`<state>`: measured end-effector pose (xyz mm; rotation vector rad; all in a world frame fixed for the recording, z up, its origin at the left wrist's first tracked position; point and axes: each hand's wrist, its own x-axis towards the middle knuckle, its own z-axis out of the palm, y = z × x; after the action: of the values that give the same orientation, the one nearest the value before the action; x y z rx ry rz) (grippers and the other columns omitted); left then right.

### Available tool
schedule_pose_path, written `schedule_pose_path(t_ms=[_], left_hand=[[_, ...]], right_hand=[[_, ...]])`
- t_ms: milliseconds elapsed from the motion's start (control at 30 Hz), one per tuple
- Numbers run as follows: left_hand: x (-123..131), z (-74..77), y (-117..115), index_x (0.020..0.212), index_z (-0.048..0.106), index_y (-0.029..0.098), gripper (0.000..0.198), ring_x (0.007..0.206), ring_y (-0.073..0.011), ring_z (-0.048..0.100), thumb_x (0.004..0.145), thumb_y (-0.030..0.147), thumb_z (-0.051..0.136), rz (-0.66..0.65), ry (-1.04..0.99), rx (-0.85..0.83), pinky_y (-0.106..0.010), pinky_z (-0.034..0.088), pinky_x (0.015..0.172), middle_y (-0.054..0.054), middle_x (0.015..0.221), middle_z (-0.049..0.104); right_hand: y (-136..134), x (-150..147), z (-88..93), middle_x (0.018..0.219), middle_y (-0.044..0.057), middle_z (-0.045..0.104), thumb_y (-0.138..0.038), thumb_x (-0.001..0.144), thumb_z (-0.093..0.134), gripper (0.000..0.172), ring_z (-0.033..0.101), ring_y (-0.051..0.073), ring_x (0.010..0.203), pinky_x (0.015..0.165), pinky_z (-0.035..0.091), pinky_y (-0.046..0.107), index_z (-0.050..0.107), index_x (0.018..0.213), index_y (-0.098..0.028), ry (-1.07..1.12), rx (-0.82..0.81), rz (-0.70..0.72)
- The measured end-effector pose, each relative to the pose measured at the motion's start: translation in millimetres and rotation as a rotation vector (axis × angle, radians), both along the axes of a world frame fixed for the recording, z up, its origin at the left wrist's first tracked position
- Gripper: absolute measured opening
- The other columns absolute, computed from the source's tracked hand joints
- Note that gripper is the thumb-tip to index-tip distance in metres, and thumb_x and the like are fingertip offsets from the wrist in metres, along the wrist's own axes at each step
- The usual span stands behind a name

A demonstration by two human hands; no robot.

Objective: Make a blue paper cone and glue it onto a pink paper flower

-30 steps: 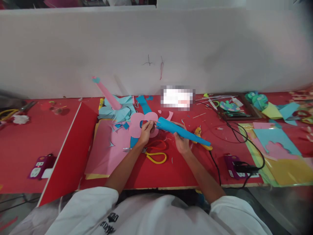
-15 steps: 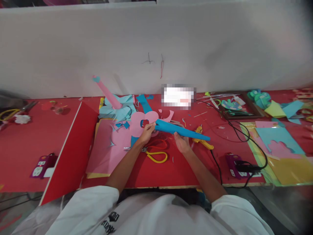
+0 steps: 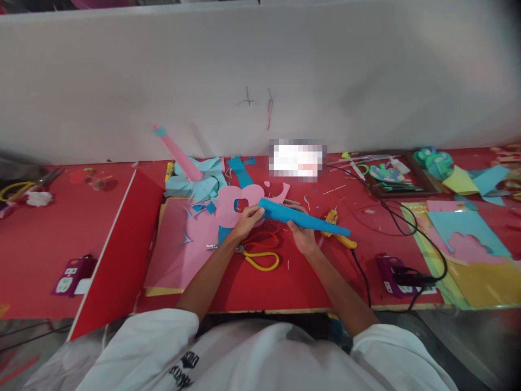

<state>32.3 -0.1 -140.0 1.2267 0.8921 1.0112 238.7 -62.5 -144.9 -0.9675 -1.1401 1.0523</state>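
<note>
Seen from the head camera, the blue paper cone (image 3: 301, 218) is already rolled tight and held low over the middle of the red worktop (image 3: 309, 282). The left hand (image 3: 247, 220) has its fingers pinched on the wide end, and the right hand (image 3: 303, 236) has its fingers wrapped round the middle. A pink flower cutout (image 3: 228, 210), its hole cut, lies beneath the wide end. The scissors (image 3: 262, 259) lie idle toward the front edge, and the yellow glue gun (image 3: 337, 232) lies under the tip. To my eye, cone and flower are not yet joined.
</note>
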Motion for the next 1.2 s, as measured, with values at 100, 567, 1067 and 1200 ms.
schedule_pose_path(t_ms=[100,567,1067,1200], left_hand=[[1.0,1.1,-0.3,0.062,0.051,0.016,0.074,0.063,-0.009,0.031,0.077,0.084,0.076,0.01,0.005,0.011,-0.024,0.029,0.059,0.005,0.063,0.036],[3.8,5.8,-0.5,0.066,0.067,0.015,0.068,0.065,-0.0122,0.047,0.074,0.081,0.08,0.052,0.017,0.046,-0.028,0.042,0.066,-0.001,0.065,0.057],[3.3,4.2,1.2,0.057,0.055,0.017,0.072,0.061,-0.011,0.038,0.076,0.083,0.077,0.197,0.052,0.089,-0.027,0.031,0.059,0.002,0.058,0.045],[5.6,3.3,1.9,0.075,0.063,0.017,0.074,0.052,-0.0094,0.031,0.085,0.09,0.06,0.141,-0.009,0.046,-0.026,0.026,0.052,0.004,0.057,0.039]], right_hand=[[-0.6,-0.2,-1.4,0.139,0.01,0.072,-0.057,0.09,0.08,0.05,0.068,0.033,0.132,0.114,0.056,0.057,0.068,0.13,-0.03,-0.011,0.006,0.006],[-3.3,-5.4,2.4,0.136,0.01,0.074,-0.057,0.087,0.083,0.05,0.068,0.033,0.132,0.114,0.056,0.058,0.067,0.127,-0.031,-0.017,-0.01,-0.006],[-0.7,-11.6,5.1,0.132,0.009,0.073,-0.058,0.083,0.086,0.052,0.07,0.029,0.12,0.108,0.059,0.05,0.067,0.122,-0.029,0.095,-0.092,-0.058],[6.0,-3.3,0.9,0.13,0.006,0.073,-0.053,0.085,0.084,0.049,0.07,0.026,0.119,0.111,0.057,0.051,0.063,0.122,-0.03,0.205,-0.086,-0.159]])
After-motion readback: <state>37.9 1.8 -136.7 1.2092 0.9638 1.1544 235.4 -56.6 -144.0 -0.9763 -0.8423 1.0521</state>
